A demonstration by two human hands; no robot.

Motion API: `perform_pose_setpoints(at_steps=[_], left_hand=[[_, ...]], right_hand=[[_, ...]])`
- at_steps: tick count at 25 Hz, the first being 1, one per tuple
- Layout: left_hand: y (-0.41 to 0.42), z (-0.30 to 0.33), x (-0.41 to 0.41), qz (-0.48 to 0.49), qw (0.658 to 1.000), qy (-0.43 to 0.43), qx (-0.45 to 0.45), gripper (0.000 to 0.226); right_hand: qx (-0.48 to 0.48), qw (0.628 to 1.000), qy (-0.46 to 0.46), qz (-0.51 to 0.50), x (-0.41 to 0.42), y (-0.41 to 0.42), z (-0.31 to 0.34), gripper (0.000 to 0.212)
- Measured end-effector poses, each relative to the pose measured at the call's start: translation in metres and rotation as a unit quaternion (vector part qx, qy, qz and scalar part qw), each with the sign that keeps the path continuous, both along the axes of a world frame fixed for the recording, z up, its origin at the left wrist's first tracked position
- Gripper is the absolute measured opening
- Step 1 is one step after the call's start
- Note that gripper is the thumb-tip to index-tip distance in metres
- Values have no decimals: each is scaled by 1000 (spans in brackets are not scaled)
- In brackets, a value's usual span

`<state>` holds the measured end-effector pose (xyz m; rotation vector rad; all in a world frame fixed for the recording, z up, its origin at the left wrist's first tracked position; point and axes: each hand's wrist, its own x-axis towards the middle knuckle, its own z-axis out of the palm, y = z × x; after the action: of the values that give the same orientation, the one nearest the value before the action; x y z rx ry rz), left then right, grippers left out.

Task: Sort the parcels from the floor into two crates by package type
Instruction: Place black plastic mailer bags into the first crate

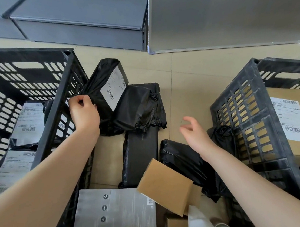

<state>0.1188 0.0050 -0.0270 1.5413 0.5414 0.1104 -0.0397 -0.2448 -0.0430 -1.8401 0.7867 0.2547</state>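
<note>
The black plastic-wrapped parcel with a white barcode label stands tilted on the floor against the left crate, beside more black-wrapped parcels. My left hand reaches forward and pinches the gathered plastic at its near corner between thumb and fingers. My right hand hovers over the floor, fingers loosely spread, holding nothing, near the right crate with a cardboard box inside.
</note>
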Motion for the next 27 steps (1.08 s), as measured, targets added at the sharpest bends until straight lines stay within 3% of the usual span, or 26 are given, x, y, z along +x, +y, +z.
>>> perform_pose_setpoints(at_steps=[6,12,16,19,22,24,27], left_hand=[[-12,24,-14,-43,993,-37,-102,7],[-38,14,-35,-130,986,22,-102,10],[-44,5,-50,-220,961,78,-146,18],[-36,1,-57,-293,928,114,-198,20],[-25,-2,-64,-350,887,173,-245,22],[-22,-6,-67,-343,887,204,-232,23],[-22,-5,-67,-332,900,248,-134,19]], right_hand=[[41,999,-17,-15,9,11,2,45],[76,996,-21,-48,20,18,0,44],[237,964,-33,-114,25,23,3,33],[319,933,-68,-154,20,24,-3,45],[284,935,-110,-181,13,26,-8,57],[229,950,-118,-175,16,28,-5,54],[167,968,-105,-158,22,34,2,57]])
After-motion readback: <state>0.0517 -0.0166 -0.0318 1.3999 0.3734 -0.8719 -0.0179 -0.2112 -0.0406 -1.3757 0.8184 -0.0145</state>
